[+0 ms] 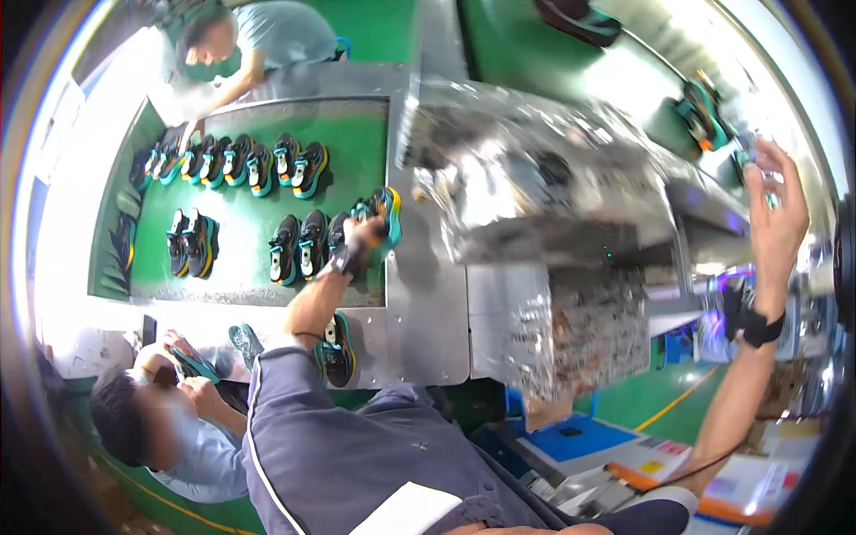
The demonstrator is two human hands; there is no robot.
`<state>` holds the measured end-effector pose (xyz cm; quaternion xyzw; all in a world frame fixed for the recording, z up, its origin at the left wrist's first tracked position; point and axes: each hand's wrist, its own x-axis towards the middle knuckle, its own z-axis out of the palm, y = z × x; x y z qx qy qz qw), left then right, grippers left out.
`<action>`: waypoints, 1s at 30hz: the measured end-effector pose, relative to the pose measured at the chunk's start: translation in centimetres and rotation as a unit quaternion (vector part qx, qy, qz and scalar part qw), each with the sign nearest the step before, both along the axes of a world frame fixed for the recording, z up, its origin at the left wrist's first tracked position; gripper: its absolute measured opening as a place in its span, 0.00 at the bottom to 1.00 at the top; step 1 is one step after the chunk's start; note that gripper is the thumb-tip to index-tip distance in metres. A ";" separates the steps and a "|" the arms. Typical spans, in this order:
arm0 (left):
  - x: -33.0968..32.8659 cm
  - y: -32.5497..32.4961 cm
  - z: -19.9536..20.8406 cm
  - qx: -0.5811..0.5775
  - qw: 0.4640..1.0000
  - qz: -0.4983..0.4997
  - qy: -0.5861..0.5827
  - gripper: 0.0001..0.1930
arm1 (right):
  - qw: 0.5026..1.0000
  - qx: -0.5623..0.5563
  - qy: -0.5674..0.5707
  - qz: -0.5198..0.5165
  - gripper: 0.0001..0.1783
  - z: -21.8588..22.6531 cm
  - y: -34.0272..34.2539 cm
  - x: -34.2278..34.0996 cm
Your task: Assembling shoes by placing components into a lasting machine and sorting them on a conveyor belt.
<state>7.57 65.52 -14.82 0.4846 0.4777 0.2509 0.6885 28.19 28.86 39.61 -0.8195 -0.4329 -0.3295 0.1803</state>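
My left hand (364,236), slightly blurred, grips a black sports shoe (390,214) with a teal and yellow sole, at the right edge of the green belt (241,245). Several matching shoes (312,241) are lined up on the belt just left of it. My right hand (777,205) is raised at the far right, its fingers apart and slightly bent, with no object visible in its grasp. Beyond its fingertips, a black, teal and orange shoe (700,116) rests on another surface. A wristband (758,325) circles my right wrist.
A machine covered in shiny clear film (535,187) stands between my arms. One person (276,40) leans over the belt's far left end; another (192,437) sits at lower left, handling a teal piece. A single shoe (337,352) stands on the near metal edge.
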 end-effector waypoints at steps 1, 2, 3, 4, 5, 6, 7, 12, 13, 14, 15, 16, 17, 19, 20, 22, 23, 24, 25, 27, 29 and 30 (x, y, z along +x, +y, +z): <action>0.6 3.3 -1.6 0.036 0.998 -0.002 0.060 0.17 | 0.999 -0.042 0.015 -0.015 0.19 0.2 3.7 2.4; 2.1 5.9 -2.3 0.027 1.000 0.002 -0.012 0.16 | 0.995 -0.092 -0.031 0.025 0.22 0.7 6.7 5.5; 3.6 8.4 -2.9 0.074 0.996 0.038 0.010 0.14 | 0.988 -0.147 -0.053 0.014 0.26 1.1 9.8 7.6; 2.0 13.0 -6.7 0.177 0.980 0.008 0.090 0.15 | 0.983 -0.171 -0.045 0.052 0.28 1.0 13.7 9.2; 4.9 14.3 -6.2 0.203 0.968 0.052 0.136 0.19 | 0.977 -0.203 -0.044 0.058 0.30 0.9 16.4 11.0; 4.1 17.4 -8.2 0.254 0.956 0.055 0.132 0.24 | 0.967 -0.241 -0.060 0.055 0.33 1.0 19.2 13.1; 6.0 17.6 -6.7 0.260 0.937 0.029 0.232 0.21 | 0.962 -0.266 -0.043 0.048 0.35 0.0 22.0 14.5; 4.1 19.8 -10.6 0.349 0.907 0.004 0.237 0.26 | 0.943 -0.315 -0.028 0.103 0.30 -3.1 33.1 19.6; 3.4 18.7 -11.5 0.397 0.893 0.019 0.212 0.27 | 0.925 -0.373 0.065 0.011 0.29 -2.9 34.4 19.1; 5.0 17.1 -10.0 0.399 0.897 0.015 0.193 0.31 | 0.925 -0.375 0.064 -0.008 0.29 -2.8 33.8 19.6; 4.6 15.2 -8.9 0.432 0.889 0.038 0.149 0.30 | 0.936 -0.347 0.046 -0.045 0.28 -3.1 33.7 20.0; 3.9 12.8 -7.0 0.427 0.897 0.016 0.113 0.32 | 0.944 -0.316 0.023 -0.088 0.27 -2.9 33.3 20.2; 2.8 9.8 -5.6 0.377 0.921 0.011 0.100 0.31 | 0.945 -0.312 0.022 -0.096 0.27 -2.8 32.5 21.0; -1.6 3.4 -0.1 0.299 0.954 -0.012 0.002 0.26 | 0.952 -0.300 0.064 -0.005 0.29 -3.9 30.8 23.3; -1.8 0.2 3.0 0.263 0.962 -0.071 -0.006 0.24 | 0.969 -0.246 0.004 -0.027 0.29 -3.8 28.3 22.4; -3.3 -5.9 6.1 0.037 0.981 -0.163 -0.096 0.19 | 0.961 -0.234 0.039 -0.140 0.33 -6.0 25.5 21.2; -4.5 -8.3 7.7 0.002 0.968 -0.227 -0.105 0.18 | 0.953 -0.243 -0.006 -0.178 0.34 -6.2 23.4 21.5; -5.4 -11.0 9.6 -0.044 0.961 -0.255 -0.099 0.18 | 0.935 -0.266 0.112 -0.208 0.35 -5.4 22.6 19.6; -5.0 -13.3 11.3 -0.082 0.944 -0.303 -0.102 0.18 | 0.961 -0.212 0.055 -0.169 0.35 -5.3 18.3 21.8; -5.4 -16.9 13.4 -0.124 0.898 -0.387 -0.169 0.19 | 0.990 -0.095 0.053 -0.095 0.34 -6.0 14.2 23.8; -5.7 -19.7 14.9 -0.201 0.866 -0.409 -0.208 0.16 | 0.990 -0.027 0.073 -0.117 0.30 -5.4 13.4 20.4; -5.3 -20.3 16.0 -0.195 0.847 -0.444 -0.217 0.16 | 0.988 0.015 0.079 -0.129 0.27 -3.9 12.0 18.1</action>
